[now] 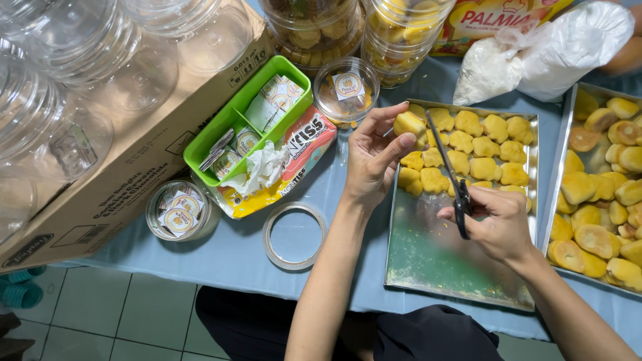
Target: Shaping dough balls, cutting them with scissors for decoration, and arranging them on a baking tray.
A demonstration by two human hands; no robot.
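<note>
My left hand (371, 157) pinches one yellow cookie (408, 124) between thumb and fingers, above the far left corner of a metal baking tray (435, 261). My right hand (498, 224) grips black-handled scissors (449, 175), whose blades point up toward that cookie. Several yellow cookies (471, 154) lie in rows on the tray's far half; its near half is bare, with crumbs.
A second tray of cookies (605, 200) sits at right, a white plastic bag (542, 50) behind. A green divided tray (234, 117) with sticker labels, a tape roll (294, 235), lidded clear tubs (179, 210), filled cookie jars (401, 33) and a cardboard box (127, 174) topped with empty jars stand left.
</note>
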